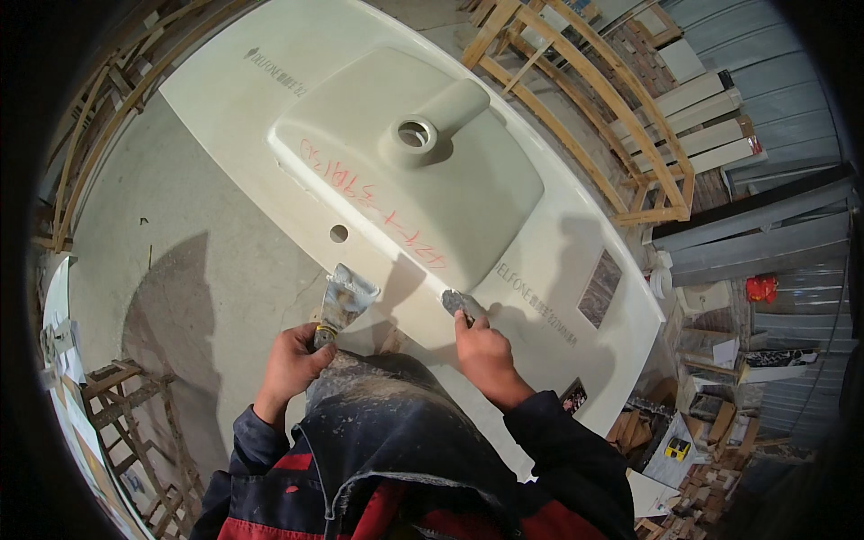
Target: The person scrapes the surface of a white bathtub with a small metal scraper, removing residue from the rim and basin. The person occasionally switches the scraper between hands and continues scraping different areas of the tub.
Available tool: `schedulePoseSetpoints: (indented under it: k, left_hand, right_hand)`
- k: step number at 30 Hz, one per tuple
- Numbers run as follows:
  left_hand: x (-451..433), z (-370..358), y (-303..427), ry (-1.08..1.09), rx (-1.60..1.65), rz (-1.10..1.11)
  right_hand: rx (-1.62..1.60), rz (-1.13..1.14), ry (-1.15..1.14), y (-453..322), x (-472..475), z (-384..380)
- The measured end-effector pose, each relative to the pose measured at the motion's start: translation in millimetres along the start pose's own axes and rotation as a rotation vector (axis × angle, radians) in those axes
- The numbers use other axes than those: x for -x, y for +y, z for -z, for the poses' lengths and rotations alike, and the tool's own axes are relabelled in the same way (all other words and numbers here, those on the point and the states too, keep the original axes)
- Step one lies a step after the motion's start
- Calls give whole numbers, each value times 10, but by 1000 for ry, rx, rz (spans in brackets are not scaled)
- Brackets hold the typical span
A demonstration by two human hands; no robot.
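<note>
My left hand (297, 364) holds a wide putty knife (345, 297) with its blade up, white paste smeared along the blade's edge. In my right hand (491, 358) is a smaller, dark-bladed putty knife (455, 302). Its tip lies at the lower corner of the seam, where a pale sink basin (472, 196) joins a light countertop slab (540, 297). White filler (358, 209) runs along that seam. The basin is underside up, with a round drain hole (413, 135), an overflow channel and red handwriting. A round hole (339, 233) pierces the slab near the edge closest to the left knife.
Curved wooden frames (587, 101) stand beyond the slab at the upper right, others at the upper left. A worn wooden stand (128, 398) is at lower left. Offcuts, boxes and a yellow tape measure (677, 448) lie at right, near a red bag (761, 289).
</note>
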State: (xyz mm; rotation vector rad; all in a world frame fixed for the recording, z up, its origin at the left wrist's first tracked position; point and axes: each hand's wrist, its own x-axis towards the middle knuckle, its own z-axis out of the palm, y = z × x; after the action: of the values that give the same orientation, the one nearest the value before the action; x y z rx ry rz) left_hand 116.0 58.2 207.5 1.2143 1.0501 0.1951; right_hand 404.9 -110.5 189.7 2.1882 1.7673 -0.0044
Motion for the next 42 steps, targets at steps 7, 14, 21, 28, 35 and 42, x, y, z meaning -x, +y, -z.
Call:
schedulePoseSetpoints:
  k: [7,14,21,28,35,42]
  left_hand:
    - [53,-226,32,8,-49,2]
    - [153,-387,89,-9,-125,8]
    - [250,-526,171,-11,-172,36]
    - [353,-655,124,-17,-188,41]
    - [438,-716,-81,-10,-181,-2]
    - [501,-780,-119,53,-126,-60]
  right_hand:
    - [-1,75,69,213,140,-93]
    - [36,133,240,450,182,-222]
    - [-28,167,146,727,144,-241]
    - [-44,258,149,1057,3,-301]
    - [-17,358,285,1305,-140,-410]
    - [-31,50,184,1751,-138,-302]
